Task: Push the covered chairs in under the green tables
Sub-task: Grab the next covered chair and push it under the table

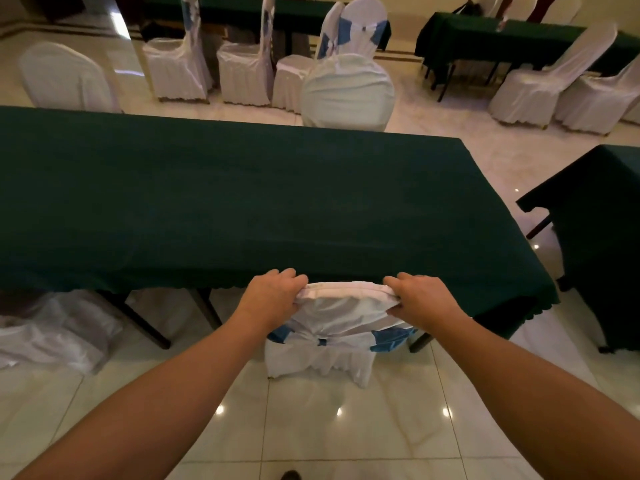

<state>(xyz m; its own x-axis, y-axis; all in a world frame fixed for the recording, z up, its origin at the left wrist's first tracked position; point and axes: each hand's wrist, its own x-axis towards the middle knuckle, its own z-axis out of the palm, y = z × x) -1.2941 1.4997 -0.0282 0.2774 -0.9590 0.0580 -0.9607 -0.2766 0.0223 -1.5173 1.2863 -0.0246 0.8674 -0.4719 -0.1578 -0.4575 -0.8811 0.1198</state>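
Over on the left, a loose heap of white cloth is lying on the tiled floor, partly under the near edge of the long green counter. The counter's long axis is running left to right across the room, and its cloth is hanging down over the near side.

Moving along, the person's left hand is closing its grip around the left top corner of a covered chair, fingers curling over the far side and thumb on the near side. The chair is standing upright at the middle of the counter's near edge, its back facing the person and its seat pointing in under the counter; the top of the backrest is lying parallel to the counter's edge and just touching the hanging cloth. A blue sash is tied across the chair's back.

The right hand is clamping the right top corner the same way.

Beyond the counter, another covered chair is standing at its far edge.
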